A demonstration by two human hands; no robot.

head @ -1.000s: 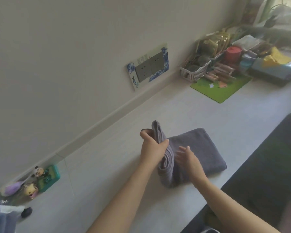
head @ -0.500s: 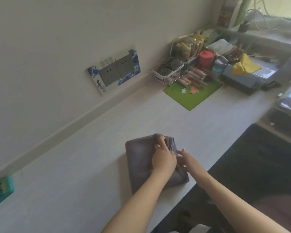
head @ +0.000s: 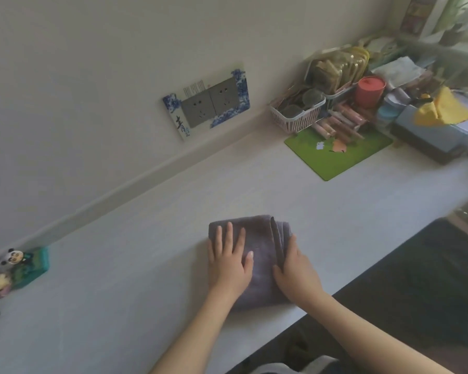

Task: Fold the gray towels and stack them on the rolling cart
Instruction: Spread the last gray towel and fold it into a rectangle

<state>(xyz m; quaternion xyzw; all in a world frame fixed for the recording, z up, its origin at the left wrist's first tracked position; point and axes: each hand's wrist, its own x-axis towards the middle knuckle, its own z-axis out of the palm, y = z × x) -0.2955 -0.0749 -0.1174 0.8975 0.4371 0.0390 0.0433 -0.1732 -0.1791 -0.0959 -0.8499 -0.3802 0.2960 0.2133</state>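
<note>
A gray towel (head: 260,236) lies folded into a compact rectangle on the white counter (head: 135,265), near its front edge. My left hand (head: 229,261) lies flat on the towel's left half with fingers straight and spread. My right hand (head: 295,271) rests against the towel's right side, fingers straight along the folded edge. No rolling cart is in view.
A socket plate with blue trim (head: 208,103) sits on the wall behind. At the back right are a white basket (head: 295,117), a green mat (head: 335,152), a red cup (head: 369,90) and a yellow cloth (head: 443,107). Small toy figures (head: 16,268) stand at far left.
My left hand carried the raised towel half over and laid it down, then flattened on top. My right hand moved to the towel's right edge. The camera view shifted.
</note>
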